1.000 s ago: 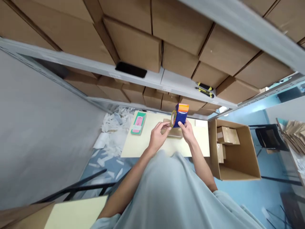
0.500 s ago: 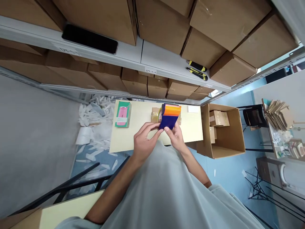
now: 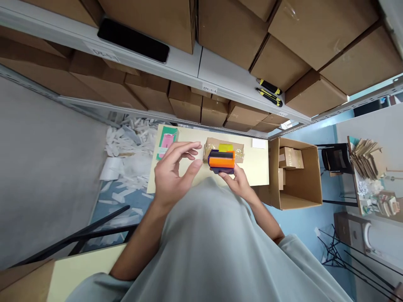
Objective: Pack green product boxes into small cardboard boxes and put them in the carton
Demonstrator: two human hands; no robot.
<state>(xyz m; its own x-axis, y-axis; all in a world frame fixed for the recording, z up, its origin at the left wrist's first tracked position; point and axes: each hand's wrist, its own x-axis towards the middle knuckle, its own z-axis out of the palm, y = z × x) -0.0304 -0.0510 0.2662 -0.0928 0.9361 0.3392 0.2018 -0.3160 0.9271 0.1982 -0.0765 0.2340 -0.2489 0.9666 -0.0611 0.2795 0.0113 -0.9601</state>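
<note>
One tape dispenser, one parcel, at the packing table

My right hand (image 3: 238, 183) is closed around the single orange-and-blue tape dispenser (image 3: 222, 161), held over the middle of the pale table (image 3: 256, 167) at the near side of the one taped cardboard parcel (image 3: 224, 147); whether the two touch I cannot tell. My left hand (image 3: 171, 172) hovers just left of them, fingers spread, holding nothing. One green pack (image 3: 166, 142) lies at the table's far left corner and one white slip (image 3: 258, 143) near its far right corner. One open carton (image 3: 299, 197) stands against the right edge with two small boxes (image 3: 291, 157) showing inside. On the shelf (image 3: 217, 73) above lie two yellow-and-black utility knives (image 3: 268, 91) and one black phone (image 3: 134, 40).
</note>
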